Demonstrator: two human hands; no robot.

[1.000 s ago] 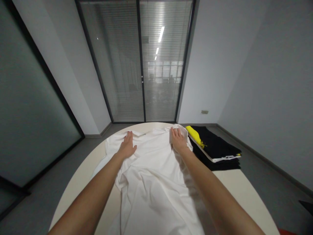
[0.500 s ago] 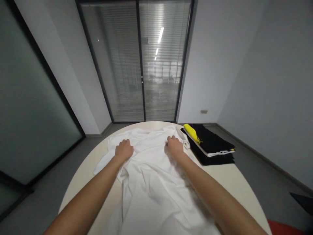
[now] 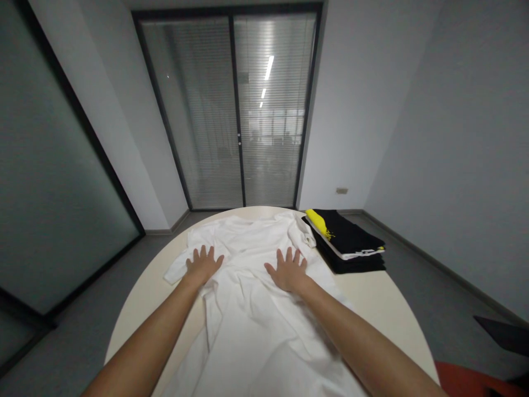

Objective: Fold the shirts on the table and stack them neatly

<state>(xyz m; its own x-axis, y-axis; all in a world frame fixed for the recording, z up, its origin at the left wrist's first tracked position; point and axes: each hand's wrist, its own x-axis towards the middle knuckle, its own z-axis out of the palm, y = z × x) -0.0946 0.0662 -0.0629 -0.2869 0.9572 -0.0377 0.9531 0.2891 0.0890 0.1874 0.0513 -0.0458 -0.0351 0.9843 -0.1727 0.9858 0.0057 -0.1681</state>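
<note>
A white T-shirt (image 3: 248, 320) is spread over the round table, wrinkled through its middle, with its sleeves toward the far side and its lower part reaching the near edge. My left hand (image 3: 203, 266) lies flat on the shirt's left side, fingers spread. On the right side of the fabric rests my right hand (image 3: 287, 270), also flat with the fingers apart. Neither hand grips the cloth. The shirt's right sleeve is bunched beside the stack of folded clothes.
A stack of folded black clothes (image 3: 351, 234) with yellow and white parts sits at the table's right. The pale round table (image 3: 388, 309) has a curved edge. Something red (image 3: 467, 380) shows at the lower right. Glass doors (image 3: 237, 110) with blinds stand beyond.
Both hands have gone from curled fingers on the shirt to flat, spread fingers. They have come slightly nearer to me. The camera view has shifted a little.
</note>
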